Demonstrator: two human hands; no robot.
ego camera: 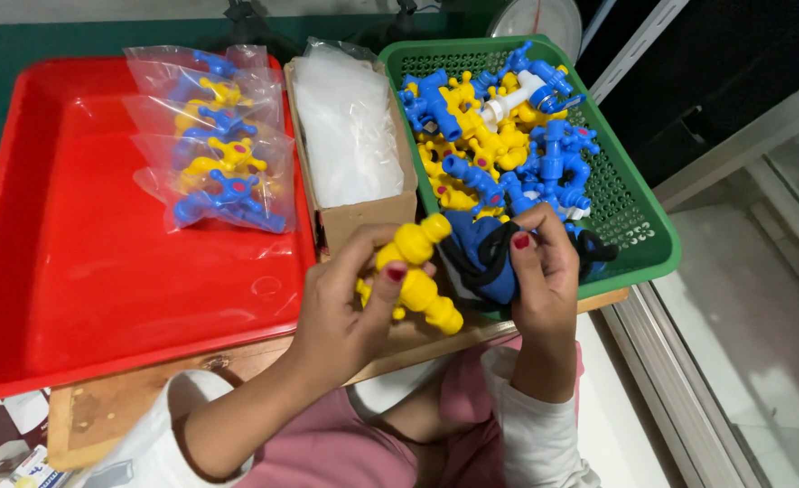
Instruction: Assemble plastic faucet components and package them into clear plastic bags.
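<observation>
From the head view, the left hand (350,303) is clamped on a yellow plastic tap (415,271), its long axis slanting from upper right to lower left, just left of the blue tap (481,258) gripped by the right hand (544,271) at the green basket (639,212) near edge.
</observation>
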